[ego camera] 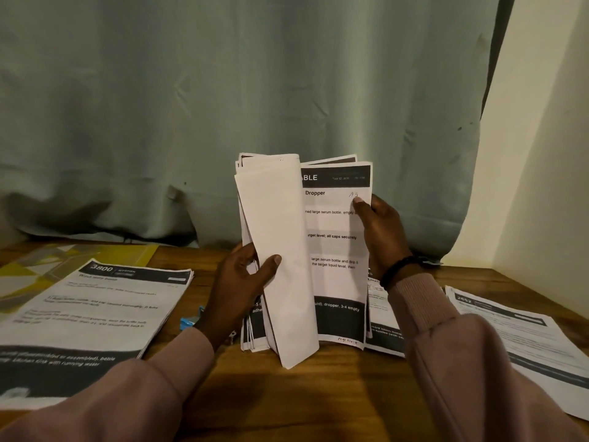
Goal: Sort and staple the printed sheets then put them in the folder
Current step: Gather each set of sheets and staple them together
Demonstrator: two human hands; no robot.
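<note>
left hand (247, 275): we see it gripping the folded-back sheets (280, 250), thumb over the front.
right hand (381, 234): pinching the right edge of the printed page (334, 237) headed "Dropper", thumb on top.
stack: we see it upright above the wooden table (334, 393); whether its bottom edge touches, we can't tell.
left pile (92, 311): flat, "3800" header.
right pile (522, 339): flat on the table.
folder (63, 260): yellow, far left, partly under the left pile.
blue item (189, 322): behind the left wrist, unclear.

The upright printed sheet (336, 247) shows "ABLE" in its dark header, "Dropper" beneath, handwritten "A5", and fragments "large serum bottle" and "all caps securely". The left sheet (95, 311) on the table reads "3800 KITCHEN". The right sheet (522, 330) reads "2652".
</note>
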